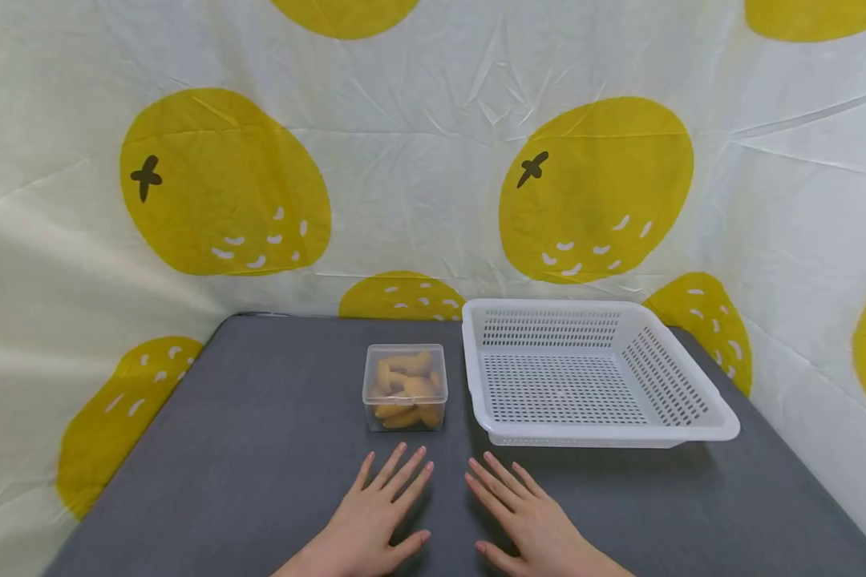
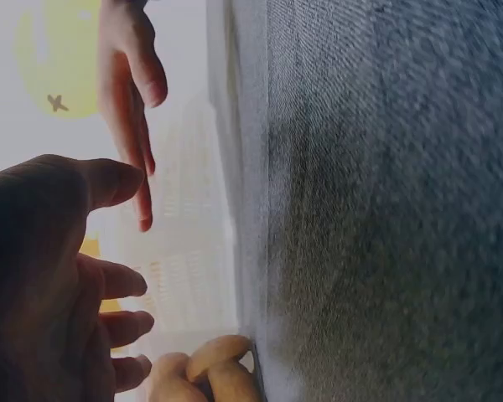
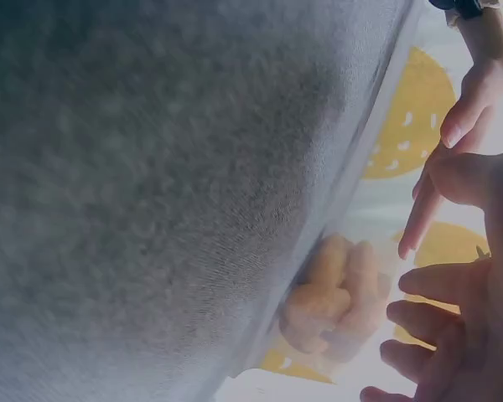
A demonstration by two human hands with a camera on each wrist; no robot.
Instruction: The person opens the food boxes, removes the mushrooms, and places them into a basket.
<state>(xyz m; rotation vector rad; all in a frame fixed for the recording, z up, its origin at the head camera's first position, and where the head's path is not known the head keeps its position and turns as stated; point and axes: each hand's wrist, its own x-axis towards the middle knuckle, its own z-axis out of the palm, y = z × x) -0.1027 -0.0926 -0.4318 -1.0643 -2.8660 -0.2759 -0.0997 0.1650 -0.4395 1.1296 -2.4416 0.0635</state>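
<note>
My left hand (image 1: 371, 513) is held with its fingers spread over the near part of the table, just short of a clear plastic box (image 1: 369, 394). Inside that box, which looks lidded, lie several tan, rounded, knobbly pieces (image 1: 411, 386). To its right my right hand (image 1: 523, 517) has its fingers extended too, pointing toward the near left corner of a white perforated basket (image 1: 599, 433). Neither hand holds anything, and a gap separates them. In the left wrist view the tan pieces (image 2: 226, 368) appear beyond the fingertips; the right wrist view shows them behind the box's clear wall.
A dark grey cloth (image 1: 209, 449) covers the table. Behind and on both sides hangs a white curtain (image 1: 411, 160) printed with large yellow fruit. The basket stands at the back right, close beside the box, and its bottom is bare.
</note>
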